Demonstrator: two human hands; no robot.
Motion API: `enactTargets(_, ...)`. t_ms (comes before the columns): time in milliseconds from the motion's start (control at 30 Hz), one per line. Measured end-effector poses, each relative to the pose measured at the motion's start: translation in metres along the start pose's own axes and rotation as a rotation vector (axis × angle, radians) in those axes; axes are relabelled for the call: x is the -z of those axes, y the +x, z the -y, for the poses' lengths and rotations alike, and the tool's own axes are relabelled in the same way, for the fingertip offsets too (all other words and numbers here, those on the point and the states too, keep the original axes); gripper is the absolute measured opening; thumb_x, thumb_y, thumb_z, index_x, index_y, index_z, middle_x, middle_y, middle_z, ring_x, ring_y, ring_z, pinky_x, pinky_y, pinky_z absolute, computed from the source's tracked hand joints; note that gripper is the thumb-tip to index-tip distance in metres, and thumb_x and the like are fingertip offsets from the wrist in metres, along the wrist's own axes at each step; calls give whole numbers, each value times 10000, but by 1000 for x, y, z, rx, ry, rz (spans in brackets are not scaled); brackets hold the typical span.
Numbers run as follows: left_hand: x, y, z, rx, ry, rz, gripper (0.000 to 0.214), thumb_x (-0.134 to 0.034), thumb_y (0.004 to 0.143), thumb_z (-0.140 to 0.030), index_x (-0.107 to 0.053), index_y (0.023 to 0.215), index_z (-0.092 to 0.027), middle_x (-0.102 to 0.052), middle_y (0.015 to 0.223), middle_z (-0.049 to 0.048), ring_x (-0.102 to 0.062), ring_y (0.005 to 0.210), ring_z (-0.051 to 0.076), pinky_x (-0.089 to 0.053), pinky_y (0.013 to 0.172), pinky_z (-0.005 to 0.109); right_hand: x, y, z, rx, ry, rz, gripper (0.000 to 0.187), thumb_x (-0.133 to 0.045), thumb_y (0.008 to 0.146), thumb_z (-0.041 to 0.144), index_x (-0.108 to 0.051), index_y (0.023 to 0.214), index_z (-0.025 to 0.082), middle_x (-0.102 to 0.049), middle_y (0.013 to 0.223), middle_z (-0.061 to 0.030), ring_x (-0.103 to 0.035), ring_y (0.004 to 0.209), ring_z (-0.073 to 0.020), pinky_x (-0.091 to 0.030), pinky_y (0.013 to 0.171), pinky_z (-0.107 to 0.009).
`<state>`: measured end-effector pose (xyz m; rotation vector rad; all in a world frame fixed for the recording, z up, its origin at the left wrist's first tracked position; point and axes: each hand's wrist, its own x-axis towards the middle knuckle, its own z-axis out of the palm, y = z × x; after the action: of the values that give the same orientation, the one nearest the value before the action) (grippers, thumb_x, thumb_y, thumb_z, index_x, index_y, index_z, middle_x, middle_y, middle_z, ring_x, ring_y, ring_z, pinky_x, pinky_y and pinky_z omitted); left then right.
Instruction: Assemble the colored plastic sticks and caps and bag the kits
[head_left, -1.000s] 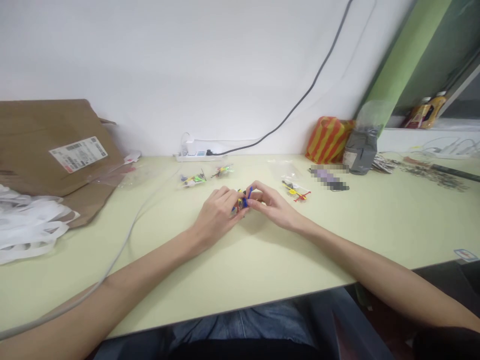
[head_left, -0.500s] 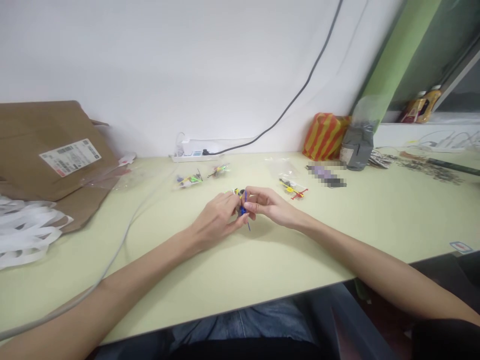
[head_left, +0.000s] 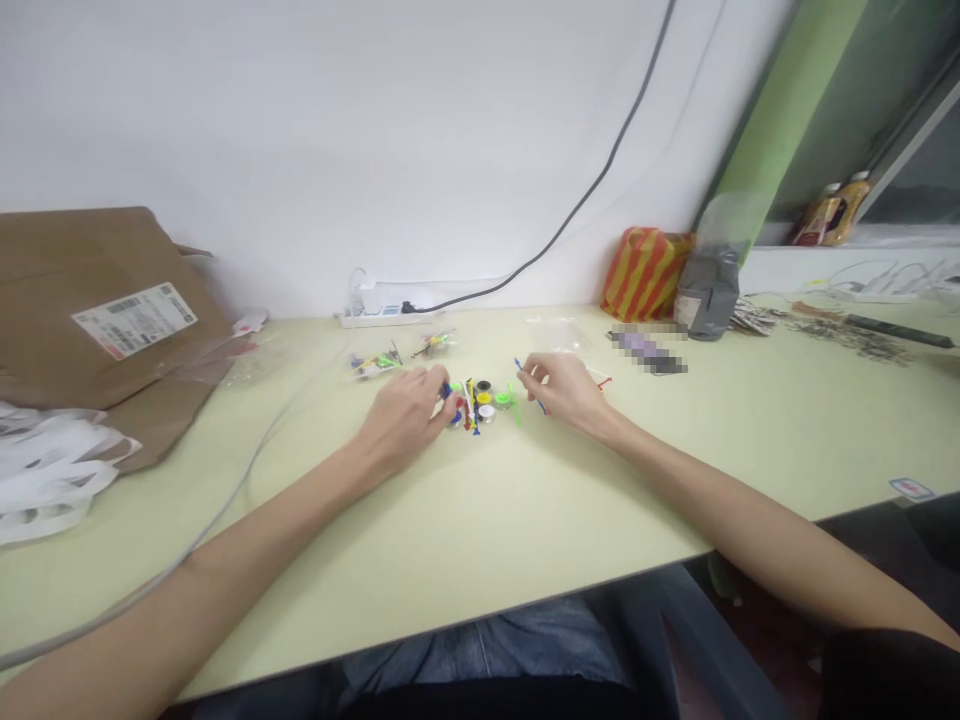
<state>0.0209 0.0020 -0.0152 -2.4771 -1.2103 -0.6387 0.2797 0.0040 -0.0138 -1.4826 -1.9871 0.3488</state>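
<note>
My right hand (head_left: 566,392) pinches a thin blue plastic stick (head_left: 518,366) with an arrow-shaped end, a little above the table. My left hand (head_left: 409,408) is closed at the left side of a small cluster of parts, with a small blue plastic piece (head_left: 448,389) at its fingertips. Between the hands lie a yellow spool-like wheel (head_left: 484,398), a white wheel (head_left: 487,412), a black wheel (head_left: 484,385) and a bright green wheel (head_left: 503,399). Thin red, white, yellow and blue sticks (head_left: 471,405) stand close beside them. Behind my right hand a red stick end (head_left: 605,383) shows.
Two bundles of small coloured parts (head_left: 375,362) (head_left: 435,343) lie farther back. A clear bag (head_left: 556,335), a striped bag (head_left: 645,272) and a grey pouch (head_left: 706,298) are at the back right. Cardboard (head_left: 45,280) and a grey cable (head_left: 251,475) are at the left.
My hands have moved apart, the right one to the right with the blue stick. The cluster of coloured wheels and sticks now shows between them.
</note>
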Motion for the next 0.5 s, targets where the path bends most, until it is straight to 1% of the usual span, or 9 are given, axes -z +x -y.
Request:
enactTargets(33, -1, 1, 6, 57, 68, 42, 244, -383, 999, -366, -535, 921, -192, -617, 791, 69, -583, 758, 241, -422, 720, 361, 1, 2, -4, -22, -89, -16, 236, -510, 950, 309, -630, 791, 182, -721, 737, -42, -596, 538, -133, -410, 610, -256)
enactTargets(100, -5, 2, 16, 146, 194, 157, 287, -395, 983, -409, -558, 880, -196, -629, 767, 88, -609, 766, 273, -411, 678, 368, 1, 4, -11, -40, -227, 3, 238, -523, 942, 310, -656, 792, 181, -729, 758, -62, -630, 624, -161, -404, 636, -261)
enactTargets(167, -9, 2, 24, 175, 251, 290, 320, -393, 972, -424, -577, 847, -194, -659, 777, 111, -638, 805, 300, -401, 645, 365, 0, 6, -15, -37, -321, 49, 247, -540, 937, 336, -674, 799, 182, -729, 765, -79, -656, 727, -194, -402, 665, -269)
enactTargets(233, -12, 1, 28, 190, 258, 364, 347, -372, 972, -427, -590, 844, -190, -686, 821, 123, -658, 822, 302, -397, 626, 360, -1, 7, -17, -25, -373, 80, 255, -552, 935, 362, -689, 815, 183, -732, 785, -93, -663, 814, -220, -396, 685, -276)
enactTargets(333, -14, 0, 28, 193, 250, 384, 368, -338, 976, -423, -597, 871, -185, -700, 854, 121, -671, 818, 292, -400, 618, 358, 1, 10, -19, -5, -376, 117, 220, -563, 929, 333, -703, 846, 184, -742, 851, -89, -657, 828, -214, -378, 660, -274)
enactTargets(400, -13, 0, 28, 190, 236, 390, 371, -327, 976, -417, -599, 880, -183, -700, 849, 119, -672, 810, 288, -402, 618, 358, 6, 12, -21, 12, -323, 166, 162, -584, 908, 279, -707, 854, 189, -745, 876, -68, -647, 777, -186, -367, 626, -263)
enactTargets(500, -12, 0, 27, 197, 207, 392, 373, -327, 971, -416, -601, 875, -182, -702, 847, 127, -668, 790, 286, -408, 620, 358, 13, 14, -25, 31, -229, 261, 80, -630, 847, 181, -706, 825, 188, -743, 854, -35, -632, 710, -154, -376, 609, -248)
